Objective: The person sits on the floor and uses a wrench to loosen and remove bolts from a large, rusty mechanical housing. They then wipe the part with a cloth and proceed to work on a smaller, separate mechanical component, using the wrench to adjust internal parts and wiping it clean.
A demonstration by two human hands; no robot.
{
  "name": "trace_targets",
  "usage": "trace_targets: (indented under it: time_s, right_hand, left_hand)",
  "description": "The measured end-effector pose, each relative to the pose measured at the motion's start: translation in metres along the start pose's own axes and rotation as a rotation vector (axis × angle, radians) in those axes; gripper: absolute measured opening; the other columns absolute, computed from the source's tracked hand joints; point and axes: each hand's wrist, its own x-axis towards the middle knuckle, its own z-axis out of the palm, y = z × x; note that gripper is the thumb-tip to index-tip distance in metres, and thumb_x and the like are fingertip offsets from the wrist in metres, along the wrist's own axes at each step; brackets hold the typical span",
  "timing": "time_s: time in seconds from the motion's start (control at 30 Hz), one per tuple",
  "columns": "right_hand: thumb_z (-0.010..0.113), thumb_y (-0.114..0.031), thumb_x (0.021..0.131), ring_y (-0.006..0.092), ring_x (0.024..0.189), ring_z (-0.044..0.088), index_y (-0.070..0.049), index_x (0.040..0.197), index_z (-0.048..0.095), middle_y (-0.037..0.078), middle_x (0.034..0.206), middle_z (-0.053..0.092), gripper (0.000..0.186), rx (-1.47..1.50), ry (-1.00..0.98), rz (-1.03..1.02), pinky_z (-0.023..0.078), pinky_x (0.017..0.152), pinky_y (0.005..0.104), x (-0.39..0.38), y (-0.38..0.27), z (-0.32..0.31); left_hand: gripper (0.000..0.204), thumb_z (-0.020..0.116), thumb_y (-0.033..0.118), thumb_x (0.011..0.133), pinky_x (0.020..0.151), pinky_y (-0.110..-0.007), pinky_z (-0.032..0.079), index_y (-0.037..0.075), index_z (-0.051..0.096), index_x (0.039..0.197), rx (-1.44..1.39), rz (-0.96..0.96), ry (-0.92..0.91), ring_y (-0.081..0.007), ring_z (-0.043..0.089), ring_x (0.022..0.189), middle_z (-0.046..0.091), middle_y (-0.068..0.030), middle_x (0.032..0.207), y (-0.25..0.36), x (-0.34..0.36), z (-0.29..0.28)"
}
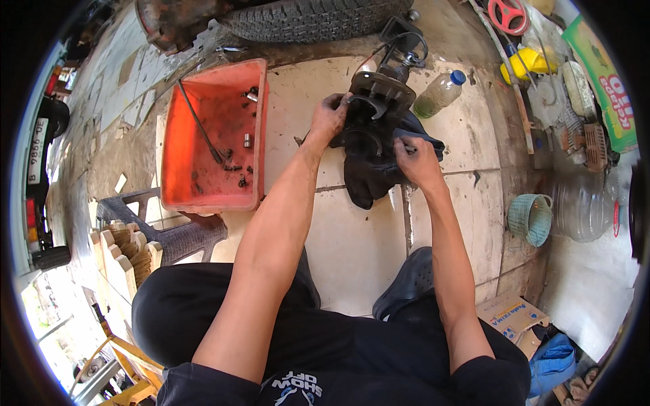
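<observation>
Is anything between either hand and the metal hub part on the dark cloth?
Nothing visible. The left hand grips the hub part at its left edge; the right hand rests on the cloth just below it.

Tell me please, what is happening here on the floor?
A person sits low over a tiled floor and works with bare hands on a dark, greasy metal car part that rests on a black cloth. The left hand grips the part's left edge. The right hand holds a thin tool against its lower right side. An orange plastic tray with bolts and a long rod lies to the left, and a tyre lies beyond.
</observation>
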Motion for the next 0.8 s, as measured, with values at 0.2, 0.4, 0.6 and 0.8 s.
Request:
trace_targets:
  time_s: [0.2,0.4,0.6,0.8]
  right_hand:
    - [0.064,-0.005,0.086,0.0405,0.08,0.064,0.004,0.097,0.067,0.023,0.087,0.066,0.014,0.026,0.068,-0.112,0.051,0.071,0.0435,-0.007,0.011,0.016]
    - [0.064,-0.009,0.087,0.0427,0.079,0.065,0.003,0.091,0.068,0.025,0.08,0.066,0.014,0.071,0.271,-0.174,0.052,0.072,0.0442,-0.006,0.021,0.032]
    - [0.062,-0.011,0.092,0.0317,0.08,0.07,0.001,0.102,0.07,0.018,0.085,0.071,0.018,0.102,0.233,-0.108,0.054,0.075,0.0355,-0.005,0.019,0.027]
    - [0.062,-0.01,0.088,0.0353,0.087,0.069,0.003,0.105,0.066,0.021,0.093,0.07,0.022,0.206,-0.068,0.091,0.054,0.079,0.0378,0.006,-0.024,-0.014]
  left_hand:
    - [0.051,0.058,0.045,0.095,0.088,-0.035,0.048,-0.002,0.067,0.112,-0.027,-0.005,0.01,-0.0293,0.066,0.096,0.071,-0.0195,0.103,0.0,-0.003,0.002]
    - [0.051,0.059,0.045,0.095,0.088,-0.035,0.048,-0.003,0.067,0.112,-0.103,-0.005,-0.017,-0.0293,0.067,0.097,0.071,-0.0198,0.103,-0.018,0.013,0.007]
    - [0.05,0.061,0.045,0.094,0.087,-0.035,0.049,-0.001,0.069,0.11,-0.057,-0.001,0.017,-0.0288,0.068,0.095,0.072,-0.0193,0.102,-0.007,0.007,0.008]
    - [0.056,0.064,0.049,0.092,0.09,-0.034,0.048,-0.002,0.067,0.114,0.029,-0.045,-0.055,-0.0255,0.066,0.099,0.071,-0.0175,0.108,0.017,-0.006,-0.004]
